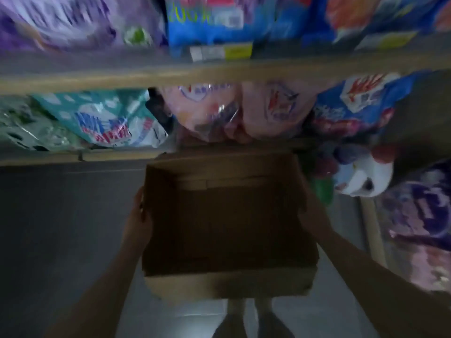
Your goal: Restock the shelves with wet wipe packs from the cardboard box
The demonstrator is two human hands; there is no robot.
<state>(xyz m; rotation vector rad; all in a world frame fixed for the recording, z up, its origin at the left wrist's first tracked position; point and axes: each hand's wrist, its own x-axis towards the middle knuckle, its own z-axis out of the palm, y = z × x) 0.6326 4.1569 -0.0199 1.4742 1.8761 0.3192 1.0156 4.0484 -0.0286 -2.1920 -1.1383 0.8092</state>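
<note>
The cardboard box (227, 223) hangs between both grips, left hand (138, 220) and right hand (313, 215) clasping opposite walls, shelves (122, 80) just beyond.

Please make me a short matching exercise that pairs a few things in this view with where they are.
Things:
1. cardboard box
2. pink packs
3. teal pack
4. left hand

Places:
A. on the shelf, left of the pink ones
B. on the box's left wall
C. held up between both hands
D. on the shelf just above the box

Pairs: 1-C, 2-D, 3-A, 4-B
</note>
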